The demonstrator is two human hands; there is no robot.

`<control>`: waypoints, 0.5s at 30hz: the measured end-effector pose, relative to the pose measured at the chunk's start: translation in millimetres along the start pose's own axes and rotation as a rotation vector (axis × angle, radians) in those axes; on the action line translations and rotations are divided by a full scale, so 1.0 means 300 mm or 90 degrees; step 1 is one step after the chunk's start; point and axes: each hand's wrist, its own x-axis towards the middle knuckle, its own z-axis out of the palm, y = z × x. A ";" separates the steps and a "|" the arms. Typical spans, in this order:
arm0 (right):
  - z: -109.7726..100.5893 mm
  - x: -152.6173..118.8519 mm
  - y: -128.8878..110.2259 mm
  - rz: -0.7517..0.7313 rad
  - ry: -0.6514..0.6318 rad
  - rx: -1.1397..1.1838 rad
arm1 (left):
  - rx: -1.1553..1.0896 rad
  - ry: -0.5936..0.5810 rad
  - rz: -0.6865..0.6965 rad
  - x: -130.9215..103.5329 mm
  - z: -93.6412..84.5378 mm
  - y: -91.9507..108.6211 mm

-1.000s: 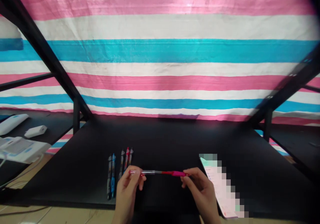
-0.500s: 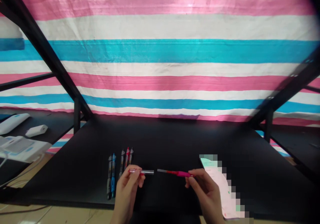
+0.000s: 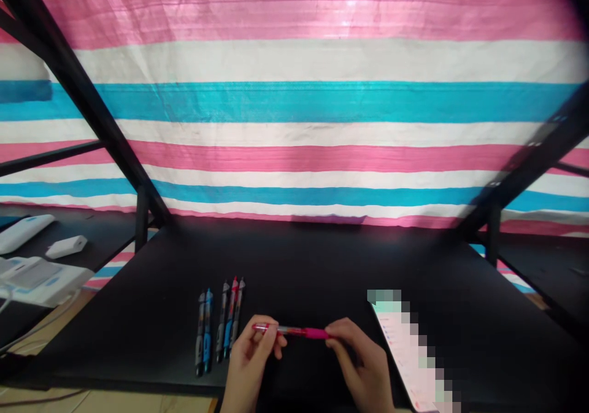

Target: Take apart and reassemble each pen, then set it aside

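Note:
Between my hands a red pen (image 3: pixel 294 331) lies level over the front of the black table. My left hand (image 3: pixel 254 350) is closed on its clear barrel, thumb on top, with the red clip end showing past the fingers. My right hand (image 3: pixel 359 355) pinches the far end of the pink grip. The barrel and grip sections meet, the red refill showing through the clear part; whether they are screwed tight I cannot tell. Left of my left hand lie a black pen (image 3: pixel 200 333) and a blue pen (image 3: pixel 208 333), then another group of several pens (image 3: pixel 234 308).
To the right a phone or sheet with a light, partly blurred face (image 3: pixel 400 345) lies slanted on the black table (image 3: pixel 313 253). White devices and a cable (image 3: pixel 41 278) sit on the left-hand table. Black frame bars (image 3: pixel 105 137) and a striped sheet (image 3: pixel 322 103) stand behind.
My hands have come closer together. The clear barrel and the pink grip section, held apart before with the refill exposed, now meet as one pen.

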 end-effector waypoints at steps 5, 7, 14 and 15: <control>-0.007 0.003 0.015 0.009 -0.038 -0.098 | 0.022 -0.023 -0.008 -0.003 -0.017 -0.005; -0.006 -0.001 0.024 0.030 -0.066 -0.067 | 0.018 -0.011 -0.008 -0.002 -0.020 -0.009; -0.009 -0.001 0.032 0.009 -0.114 -0.090 | 0.001 0.048 -0.016 0.003 -0.012 -0.023; -0.010 -0.001 0.033 0.004 -0.127 -0.089 | 0.001 0.047 -0.015 0.007 -0.015 -0.025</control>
